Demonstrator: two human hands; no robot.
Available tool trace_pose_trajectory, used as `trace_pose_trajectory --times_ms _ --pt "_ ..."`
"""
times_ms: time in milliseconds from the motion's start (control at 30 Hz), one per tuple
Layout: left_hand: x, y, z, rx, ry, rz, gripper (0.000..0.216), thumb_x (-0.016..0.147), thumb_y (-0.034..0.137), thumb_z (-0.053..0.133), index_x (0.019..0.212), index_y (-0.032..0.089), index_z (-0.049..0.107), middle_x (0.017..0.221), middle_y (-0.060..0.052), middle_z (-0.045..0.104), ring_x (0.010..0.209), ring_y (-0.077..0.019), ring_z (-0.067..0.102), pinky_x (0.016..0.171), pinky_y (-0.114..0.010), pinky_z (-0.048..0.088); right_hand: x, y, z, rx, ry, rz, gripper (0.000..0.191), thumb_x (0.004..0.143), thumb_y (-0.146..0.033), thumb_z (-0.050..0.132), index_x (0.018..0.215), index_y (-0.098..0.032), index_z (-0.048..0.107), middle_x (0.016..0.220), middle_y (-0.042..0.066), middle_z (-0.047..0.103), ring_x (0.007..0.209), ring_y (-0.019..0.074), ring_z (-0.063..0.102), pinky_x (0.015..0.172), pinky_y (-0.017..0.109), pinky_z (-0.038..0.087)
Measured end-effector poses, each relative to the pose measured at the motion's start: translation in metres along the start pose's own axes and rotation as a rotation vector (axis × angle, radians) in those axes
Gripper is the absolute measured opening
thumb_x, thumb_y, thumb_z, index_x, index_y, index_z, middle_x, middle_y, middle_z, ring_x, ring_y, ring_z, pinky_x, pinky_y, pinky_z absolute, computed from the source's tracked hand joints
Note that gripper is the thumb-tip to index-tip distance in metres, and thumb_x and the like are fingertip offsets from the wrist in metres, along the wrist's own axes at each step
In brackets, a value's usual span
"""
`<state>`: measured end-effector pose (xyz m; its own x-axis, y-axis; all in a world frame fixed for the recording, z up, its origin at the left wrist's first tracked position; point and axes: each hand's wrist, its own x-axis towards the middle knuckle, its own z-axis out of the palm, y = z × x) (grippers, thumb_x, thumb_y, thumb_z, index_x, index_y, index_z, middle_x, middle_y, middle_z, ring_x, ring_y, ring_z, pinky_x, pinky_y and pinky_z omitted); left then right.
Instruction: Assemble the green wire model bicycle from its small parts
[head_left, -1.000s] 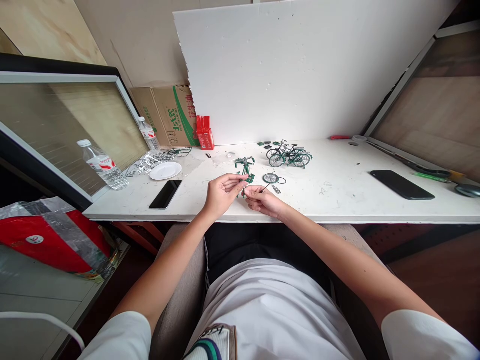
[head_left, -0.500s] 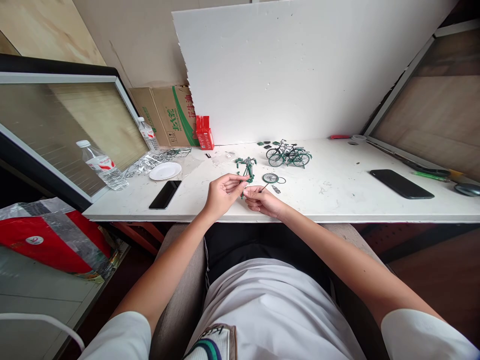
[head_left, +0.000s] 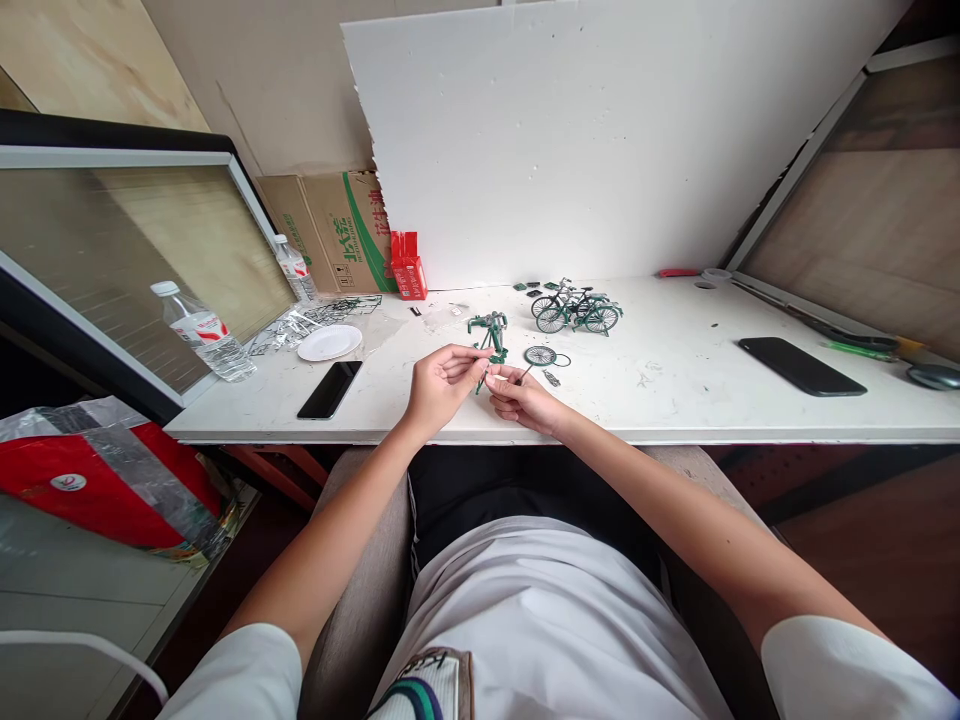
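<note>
Between my two hands is a small green model bicycle frame (head_left: 493, 333), its handlebars pointing away from me. My left hand (head_left: 446, 382) pinches the frame's near part between thumb and fingers. From the right, my right hand (head_left: 523, 398) is closed at the same spot, and a thin dark rod (head_left: 526, 373) sticks up from its fingers; what it is I cannot make out. My fingertips hide the part where the hands meet. Just right of them lie a loose spoked wheel (head_left: 540, 355), a thin ring (head_left: 562, 360) and a small grey piece (head_left: 552, 379).
Assembled model bicycles (head_left: 576, 308) stand at the back, near small green pieces (head_left: 525, 287). To the left are a phone (head_left: 330, 389), a white plate (head_left: 330, 343), part sprues (head_left: 300, 322) and a water bottle (head_left: 206, 332). A black phone (head_left: 801, 366) lies on the right.
The bicycle frame has tilted and turned slightly to the left between my fingers. Both hands stay nearly in place.
</note>
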<state>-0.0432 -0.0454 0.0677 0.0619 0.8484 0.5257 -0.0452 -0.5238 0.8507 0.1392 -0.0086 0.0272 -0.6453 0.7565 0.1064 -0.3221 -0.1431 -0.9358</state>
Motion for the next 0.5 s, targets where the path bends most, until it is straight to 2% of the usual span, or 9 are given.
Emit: trace_pose_trajectory --times_ms 133,200,267,333,400,433,500 --pt "0.003 0.0 -0.005 0.021 0.069 0.025 0.031 0.087 0.042 0.084 0.104 0.017 0.078 0.118 -0.015 0.081 0.114 -0.0282 0.078 0.108 -0.044 0.06 0.002 0.002 0.002 0.064 0.127 -0.083 0.049 0.086 -0.058 0.082 0.1 -0.028 0.046 0.068 -0.011 0.03 0.051 0.0081 0.018 0.047 0.022 0.015" --pt "0.006 -0.001 -0.008 0.032 0.104 0.034 0.032 0.086 0.042 0.085 0.103 0.016 0.079 0.118 -0.016 0.081 0.113 -0.0279 0.078 0.108 -0.044 0.06 0.005 0.004 0.001 0.103 0.19 -0.086 0.048 0.088 -0.066 0.073 0.103 -0.028 0.048 0.074 -0.009 0.034 0.052 0.0086 0.018 0.045 0.022 0.017" --pt "0.008 -0.003 -0.011 0.042 0.128 0.041 0.032 0.086 0.042 0.085 0.103 0.016 0.079 0.117 -0.016 0.081 0.113 -0.0276 0.078 0.108 -0.043 0.06 0.007 0.007 0.0 0.085 0.249 -0.078 0.046 0.092 -0.067 0.064 0.113 -0.028 0.054 0.078 -0.007 0.035 0.052 0.0094 0.019 0.044 0.023 0.019" --pt "0.01 -0.007 -0.015 0.057 0.137 0.047 0.032 0.087 0.042 0.085 0.104 0.015 0.079 0.118 -0.016 0.081 0.113 -0.0272 0.078 0.108 -0.043 0.06 0.007 0.011 -0.001 -0.045 0.277 -0.075 0.047 0.096 -0.061 0.057 0.128 -0.026 0.057 0.077 -0.006 0.034 0.053 0.0108 0.022 0.045 0.024 0.022" --pt "0.011 -0.01 -0.017 0.078 0.139 0.056 0.032 0.088 0.042 0.084 0.105 0.015 0.079 0.119 -0.016 0.081 0.113 -0.0268 0.078 0.107 -0.042 0.061 0.006 0.014 -0.001 -0.284 0.28 -0.139 0.049 0.101 -0.056 0.053 0.14 -0.025 0.058 0.079 -0.004 0.037 0.057 0.0129 0.032 0.048 0.025 0.031" --pt "0.012 -0.011 -0.018 0.088 0.139 0.063 0.032 0.088 0.042 0.083 0.106 0.015 0.078 0.119 -0.016 0.081 0.113 -0.0267 0.078 0.106 -0.042 0.061 0.005 0.014 -0.002 -0.43 0.29 -0.217 0.05 0.104 -0.053 0.052 0.145 -0.025 0.058 0.082 -0.002 0.04 0.063 0.0146 0.039 0.053 0.027 0.038" --pt "0.012 -0.014 -0.019 0.1 0.141 0.079 0.031 0.088 0.041 0.083 0.105 0.016 0.078 0.118 -0.015 0.081 0.112 -0.0267 0.078 0.105 -0.042 0.062 0.003 0.014 -0.004 -0.722 0.35 -0.45 0.051 0.108 -0.048 0.047 0.153 -0.027 0.056 0.094 0.004 0.046 0.081 0.0198 0.05 0.072 0.035 0.052"
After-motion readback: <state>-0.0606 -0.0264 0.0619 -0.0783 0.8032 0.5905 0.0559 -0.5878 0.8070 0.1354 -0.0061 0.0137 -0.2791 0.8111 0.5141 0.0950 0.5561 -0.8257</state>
